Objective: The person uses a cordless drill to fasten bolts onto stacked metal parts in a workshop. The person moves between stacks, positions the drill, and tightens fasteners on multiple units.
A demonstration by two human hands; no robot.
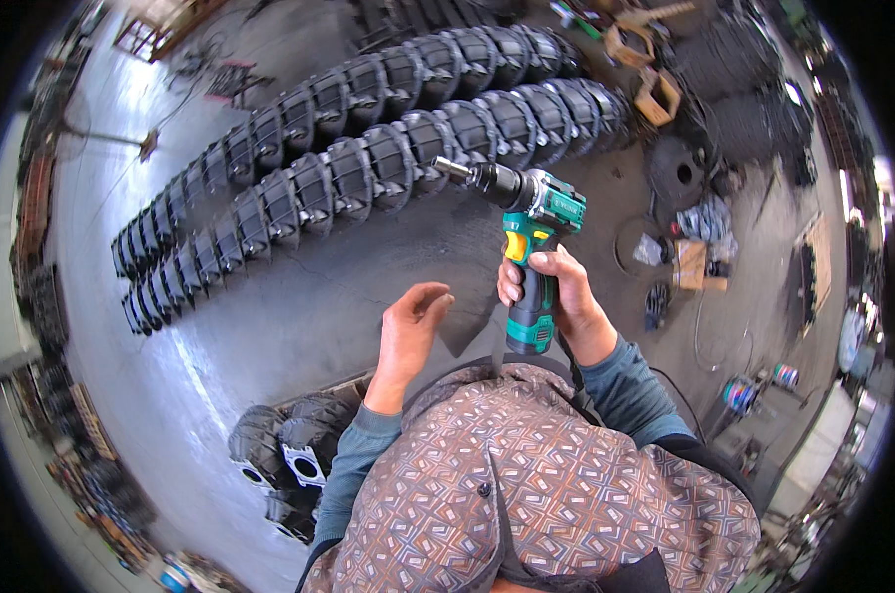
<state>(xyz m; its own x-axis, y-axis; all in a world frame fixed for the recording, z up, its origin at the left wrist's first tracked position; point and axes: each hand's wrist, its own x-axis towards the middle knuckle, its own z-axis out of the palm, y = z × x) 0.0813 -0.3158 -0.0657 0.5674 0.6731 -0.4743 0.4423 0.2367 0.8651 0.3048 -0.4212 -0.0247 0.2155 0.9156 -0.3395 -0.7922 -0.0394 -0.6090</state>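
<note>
My right hand (566, 296) grips the handle of a green and black cordless impact driver (526, 212), its black nose pointing left toward two long rows of black ribbed wheel-like parts (368, 168) lying on the concrete floor. My left hand (413, 331) is raised beside the tool's base, fingers curled loosely and apart, holding nothing. It hovers just left of the driver's grip without touching it.
More black parts with white square hubs (289, 455) sit stacked at the lower left by my elbow. Cardboard boxes (689, 262), wire coils (645, 242), rolls of tape (739, 390) and scattered metal pieces lie to the right. Racks of parts (47, 296) line the left wall.
</note>
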